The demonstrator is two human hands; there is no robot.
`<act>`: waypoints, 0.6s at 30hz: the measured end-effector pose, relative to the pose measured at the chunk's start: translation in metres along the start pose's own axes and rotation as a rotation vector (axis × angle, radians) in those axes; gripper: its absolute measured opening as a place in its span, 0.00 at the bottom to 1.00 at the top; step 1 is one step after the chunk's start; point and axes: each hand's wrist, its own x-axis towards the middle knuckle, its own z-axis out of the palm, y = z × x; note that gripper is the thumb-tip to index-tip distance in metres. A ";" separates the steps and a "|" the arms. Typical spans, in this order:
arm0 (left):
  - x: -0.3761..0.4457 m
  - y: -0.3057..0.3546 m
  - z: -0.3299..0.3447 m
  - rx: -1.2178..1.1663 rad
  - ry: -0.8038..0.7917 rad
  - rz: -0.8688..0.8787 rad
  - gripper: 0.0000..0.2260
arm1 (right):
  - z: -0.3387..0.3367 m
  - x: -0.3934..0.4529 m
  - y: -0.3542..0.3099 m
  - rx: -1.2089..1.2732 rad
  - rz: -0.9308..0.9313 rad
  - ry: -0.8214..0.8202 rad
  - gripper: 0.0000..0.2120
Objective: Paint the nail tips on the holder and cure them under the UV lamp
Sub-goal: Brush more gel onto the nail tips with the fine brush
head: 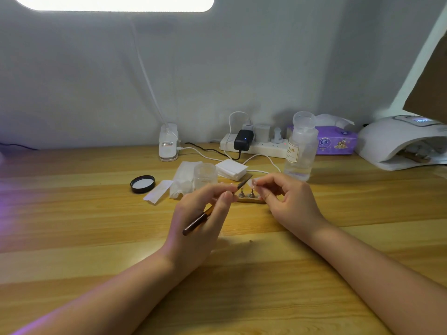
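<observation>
My left hand [205, 213] grips a dark-handled nail brush [196, 221], whose tip points up and right toward my right hand. My right hand [287, 201] pinches a small pale nail tip [252, 182] at its fingertips, right beside the brush tip. Below them a small wooden holder [250, 200] with two metal stands lies on the wooden desk [96, 226]. The white UV lamp [396, 141] stands at the far right, with another holder inside its opening.
A clear jar [205, 176] and its black lid [142, 183] sit left of the holder, among white wipes [183, 180] and a pad stack [231, 169]. Behind stand a clear liquid bottle [301, 148], a power strip [254, 143], a purple tissue pack [337, 141] and a lamp base [168, 143].
</observation>
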 end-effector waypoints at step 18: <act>-0.001 0.001 -0.002 -0.010 -0.015 -0.004 0.08 | 0.000 0.000 -0.003 -0.083 0.022 0.014 0.06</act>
